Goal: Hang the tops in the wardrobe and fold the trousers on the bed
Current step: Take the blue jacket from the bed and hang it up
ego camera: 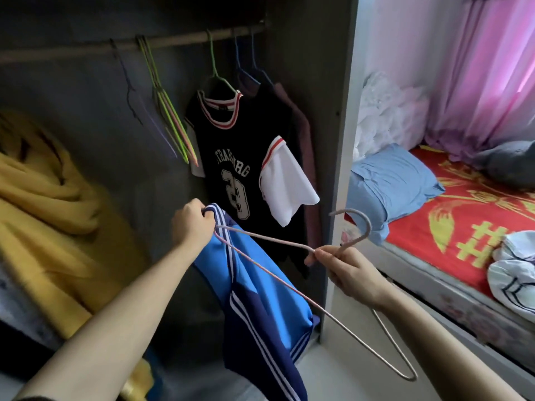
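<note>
Left hand (192, 224) grips the edge of the blue top (260, 299) together with one hanger (356, 240) tip, in front of the wardrobe (335, 140). Right hand (350, 273) pinches the hanger neck below the hook. The top hangs down between the forearms.

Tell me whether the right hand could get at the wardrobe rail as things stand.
Probably yes. The right hand, pinching the pale hanger by its neck, has open space above it, and the rail shows a bare stretch between the empty hangers and the black jersey.
</note>
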Motion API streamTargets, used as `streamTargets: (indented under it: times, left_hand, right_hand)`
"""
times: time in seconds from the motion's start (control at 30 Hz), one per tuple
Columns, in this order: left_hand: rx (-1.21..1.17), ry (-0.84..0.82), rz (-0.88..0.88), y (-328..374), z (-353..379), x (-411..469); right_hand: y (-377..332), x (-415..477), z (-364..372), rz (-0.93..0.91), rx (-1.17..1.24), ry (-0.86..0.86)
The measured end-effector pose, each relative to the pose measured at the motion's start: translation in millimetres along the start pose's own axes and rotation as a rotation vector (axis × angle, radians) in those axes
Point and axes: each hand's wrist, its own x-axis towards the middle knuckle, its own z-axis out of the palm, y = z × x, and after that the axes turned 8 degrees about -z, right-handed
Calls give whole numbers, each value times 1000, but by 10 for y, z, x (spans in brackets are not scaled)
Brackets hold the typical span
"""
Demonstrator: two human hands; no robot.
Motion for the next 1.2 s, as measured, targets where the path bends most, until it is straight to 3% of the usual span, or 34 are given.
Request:
streamTargets:
  times: [0.07, 0.17, 0.27, 0.33, 0.4, 0.53, 0.6, 0.7, 0.8, 0.93, 1.0, 1.1, 1.2]
  left_hand:
    - [-20, 0, 36, 81, -20, -13]
    - [33, -13, 244, 231, -72, -73]
    - [164, 0, 439, 374, -133, -142]
    - [216, 10, 492, 411, -156, -152]
    - [230, 15, 473, 397, -168, -141]
    - [116, -2, 326, 357, -221, -37]
    - [10, -22, 267, 356, -268, 6]
    - [-103, -45, 210, 353, -347, -21]
    - [-150, -59, 256, 377, -418, -170]
    - [-129, -133, 441, 389, -512, -401]
    - [-150, -182, 447, 413, -570, -466]
    - [-233, -324, 402, 470, -670, -479]
    - [-323, -381, 482, 486, -791, -493]
  right_hand:
    - [16, -32, 45, 40, -17, -22]
    - [-18, -14, 182, 40, -105, 5]
    - [-60, 41, 359, 52, -326, 108]
    - [-96, 80, 440, 123, -346, 200]
    - [-186, 129, 468, 122, -281, 298]
    - [-416, 175, 639, -97, -297, 399]
    - [-411, 145, 794, -121, -404, 345]
    - [-238, 184, 941, 33, -525, 155]
    - [-143, 310, 986, 87, -410, 171]
    - [-201, 420, 1095, -162, -129, 413]
    - [-213, 405, 1162, -225, -64, 405]
    - [-224, 533, 1151, -126, -117, 330]
    - [-362, 733, 1024, -152, -133, 288]
